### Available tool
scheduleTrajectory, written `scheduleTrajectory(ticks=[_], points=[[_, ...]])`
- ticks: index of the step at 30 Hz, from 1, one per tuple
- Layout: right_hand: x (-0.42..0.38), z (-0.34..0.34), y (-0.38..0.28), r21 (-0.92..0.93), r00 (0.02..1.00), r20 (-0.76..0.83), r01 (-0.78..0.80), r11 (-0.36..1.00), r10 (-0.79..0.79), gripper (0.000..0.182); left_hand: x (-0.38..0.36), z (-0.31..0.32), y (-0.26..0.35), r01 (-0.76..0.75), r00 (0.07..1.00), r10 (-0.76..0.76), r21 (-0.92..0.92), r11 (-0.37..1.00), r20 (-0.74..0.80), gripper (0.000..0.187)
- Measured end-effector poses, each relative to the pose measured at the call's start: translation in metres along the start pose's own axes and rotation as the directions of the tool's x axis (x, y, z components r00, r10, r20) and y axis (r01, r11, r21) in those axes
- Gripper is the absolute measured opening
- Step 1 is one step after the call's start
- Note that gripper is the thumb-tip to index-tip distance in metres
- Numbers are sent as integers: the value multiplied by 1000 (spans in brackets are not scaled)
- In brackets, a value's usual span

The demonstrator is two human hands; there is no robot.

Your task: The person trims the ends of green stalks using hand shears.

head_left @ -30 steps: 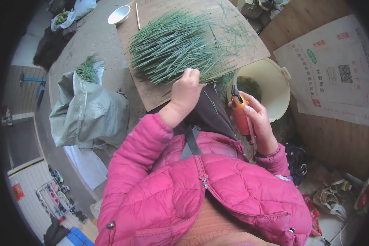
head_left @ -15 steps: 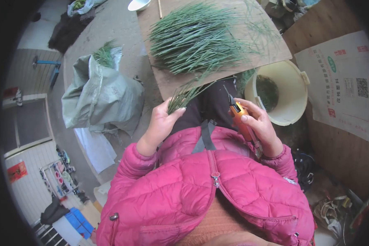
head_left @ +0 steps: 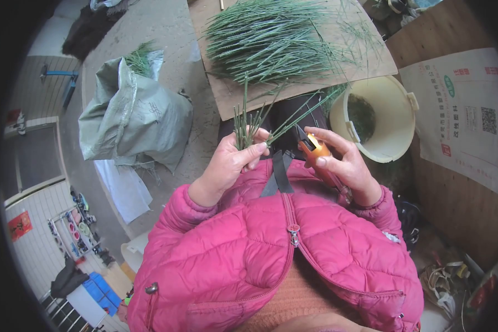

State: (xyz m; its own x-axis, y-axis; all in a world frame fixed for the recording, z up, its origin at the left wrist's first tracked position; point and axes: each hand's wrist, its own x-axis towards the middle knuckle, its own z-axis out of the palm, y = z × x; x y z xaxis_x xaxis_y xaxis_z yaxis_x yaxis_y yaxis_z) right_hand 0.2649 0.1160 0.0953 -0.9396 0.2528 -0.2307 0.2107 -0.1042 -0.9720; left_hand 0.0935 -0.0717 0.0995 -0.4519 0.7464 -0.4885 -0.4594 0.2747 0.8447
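A small bundle of thin green stems (head_left: pixel 242 123) is gripped in my left hand (head_left: pixel 222 166), thumb pressed across it. Some stems stand upright while others fan out to the right. In my right hand (head_left: pixel 349 169), fingers are wrapped round orange-handled pruning shears (head_left: pixel 318 155), their dark blades pointing up and left, near the fanned stems. Beyond both hands, a large heap of similar green stems (head_left: pixel 265 47) lies on a wooden board (head_left: pixel 222 105) over my knees.
To the right of the board stands a cream bucket (head_left: pixel 397 138) with green bits inside. A pale woven sack (head_left: pixel 141 116) with greenery at its mouth is on the floor at left. A wooden panel (head_left: pixel 454 182) with a printed sheet (head_left: pixel 465 110) rises at far right.
My left hand has turned and moved right, so the bundle now points upward and spreads. The shears have shifted slightly left, closer to the stems.
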Motion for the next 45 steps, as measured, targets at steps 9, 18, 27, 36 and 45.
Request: scheduleTrajectory(ticks=[9, 18, 27, 36, 45], points=[[-1, 0, -5, -108, 1000, -9, 3, 994, -4, 55, 0, -3, -8, -88, 996, 88, 12, 996, 25, 15], [-4, -6, -4, -105, 1000, -29, -4, 994, 1, 55, -4, -2, 1, -38, 999, 36, 82, 996, 25, 13], [-6, -29, 30, 21, 992, -120, 38, 999, -35, 58, -7, -17, -2, -73, 996, 71, 27, 997, 46, 14], [-4, -28, 31, 114, 991, -133, 47, 992, -32, 56, 6, -33, -12, -4, 995, 2, 26, 1000, 101, 45], [-6, -13, 0, 286, 965, -243, -26, 958, 99, 62, 116, -58, -36, -372, 289, 846, 867, -331, 447, 25]])
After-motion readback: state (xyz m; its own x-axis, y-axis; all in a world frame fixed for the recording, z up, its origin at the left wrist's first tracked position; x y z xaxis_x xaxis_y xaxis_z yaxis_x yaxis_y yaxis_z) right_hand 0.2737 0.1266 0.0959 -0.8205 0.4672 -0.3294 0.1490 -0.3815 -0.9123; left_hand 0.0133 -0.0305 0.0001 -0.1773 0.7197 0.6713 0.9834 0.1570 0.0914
